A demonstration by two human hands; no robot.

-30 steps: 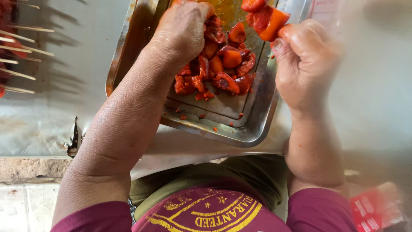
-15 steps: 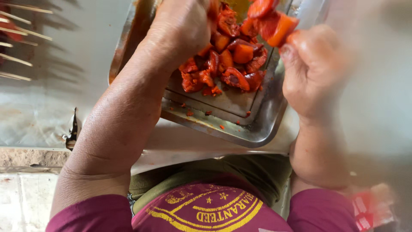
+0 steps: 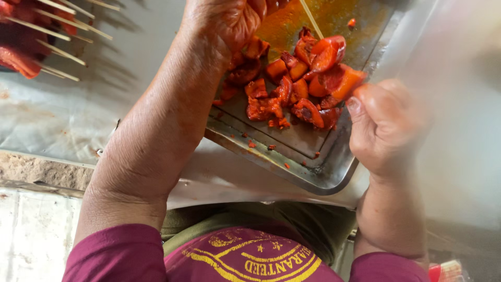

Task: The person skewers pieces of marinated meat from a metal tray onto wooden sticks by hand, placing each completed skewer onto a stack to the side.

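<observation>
My left hand (image 3: 224, 23) reaches over the far side of a metal tray (image 3: 313, 175), its fingers curled and partly cut off by the top edge. What it holds is hidden. A thin wooden skewer (image 3: 311, 18) slants down from the top edge just to its right. My right hand (image 3: 386, 125) is at the tray's right rim, blurred, pinching a large orange-red chunk (image 3: 336, 81) between thumb and fingers. A heap of red marinated pieces (image 3: 276, 96) lies in the tray between both hands.
Several loaded wooden skewers (image 3: 47, 31) with red pieces lie on the foil-covered counter (image 3: 62, 120) at the top left. A stone ledge (image 3: 36, 172) runs below it. My maroon shirt (image 3: 245, 256) fills the bottom, with a red packet (image 3: 443, 271) at the bottom right.
My right hand has moved nearer to my body with the orange-red chunk. My left hand has shifted farther up over the tray. The heap of pieces has stayed in place.
</observation>
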